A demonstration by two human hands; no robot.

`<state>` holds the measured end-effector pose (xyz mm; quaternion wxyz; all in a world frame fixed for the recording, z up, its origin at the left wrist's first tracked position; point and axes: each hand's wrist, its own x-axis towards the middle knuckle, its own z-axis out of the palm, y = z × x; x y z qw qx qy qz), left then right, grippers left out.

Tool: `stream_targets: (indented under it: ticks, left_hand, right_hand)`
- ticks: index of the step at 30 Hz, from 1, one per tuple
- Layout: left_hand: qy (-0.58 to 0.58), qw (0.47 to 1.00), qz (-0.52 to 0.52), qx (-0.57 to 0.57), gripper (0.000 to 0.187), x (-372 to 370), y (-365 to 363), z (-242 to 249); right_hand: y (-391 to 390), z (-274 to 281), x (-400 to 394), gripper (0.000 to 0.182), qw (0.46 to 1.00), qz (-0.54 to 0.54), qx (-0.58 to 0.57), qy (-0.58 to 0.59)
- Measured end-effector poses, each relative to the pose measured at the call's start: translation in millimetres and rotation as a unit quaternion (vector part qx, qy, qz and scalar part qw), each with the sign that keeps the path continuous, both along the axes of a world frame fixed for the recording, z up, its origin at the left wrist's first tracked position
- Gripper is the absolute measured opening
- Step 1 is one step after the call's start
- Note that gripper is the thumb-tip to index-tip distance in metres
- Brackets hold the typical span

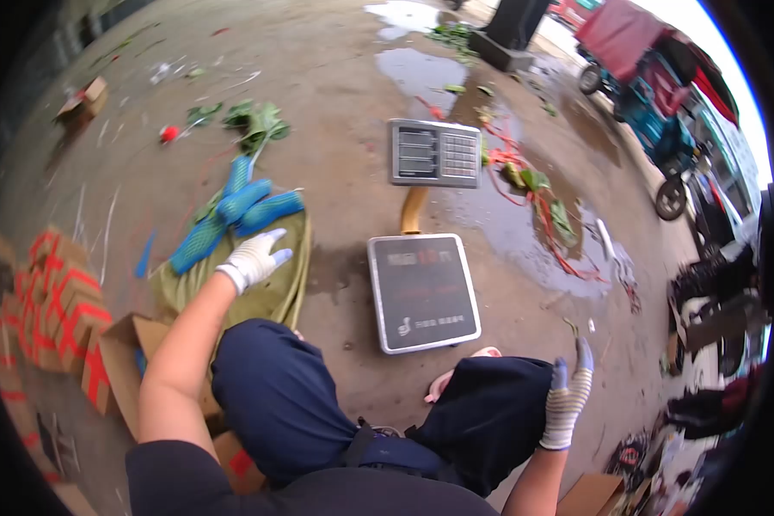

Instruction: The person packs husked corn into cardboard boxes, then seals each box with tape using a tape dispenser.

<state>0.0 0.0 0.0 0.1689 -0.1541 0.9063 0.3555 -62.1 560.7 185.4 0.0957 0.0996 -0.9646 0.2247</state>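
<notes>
My left hand (256, 258), in a white glove with bluish fingertips, is open just below several blue mesh-wrapped bundles (248, 205). The bundles lie on an olive-green cloth sack (282, 288). Whether the hand touches them I cannot tell. On the right, my right hand (568, 396), in a striped glove, is open beside my right knee with its fingers apart and nothing held. Between the hands stands a platform scale (424, 292) with a dark plate, its keypad display (436, 153) raised on a yellowish post.
Cardboard boxes with red tape (64, 310) stand at the left, near an open carton (129, 361). Red string (546, 232) and leaves lie by a puddle (507, 258) at the right. A three-wheeled vehicle (654, 103) is at the upper right.
</notes>
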Motion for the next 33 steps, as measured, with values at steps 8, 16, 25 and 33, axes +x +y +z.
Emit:
stream_targets:
  ticks: [8,16,25,33]
  left_hand:
    - [-0.356,0.878,0.145,-0.286,0.059,109,-121,-76]
    - [-0.38,0.876,0.12,-0.271,0.064,208,-77,-114]
    - [-0.123,0.906,0.273,-0.3,0.056,230,-43,-70]
    - [-0.104,0.915,0.352,-0.17,0.049,308,90,-81]
  right_hand:
    - [-99,-82,-64,0.047,0.977,-0.004,-0.215,0.003]
    - [-102,-87,-77,0.048,0.984,0.008,-0.175,-0.024]
    - [-191,-53,-120,0.044,0.943,0.257,0.18,-0.112]
    - [-278,-108,-175,0.05,0.827,0.502,0.155,-0.199]
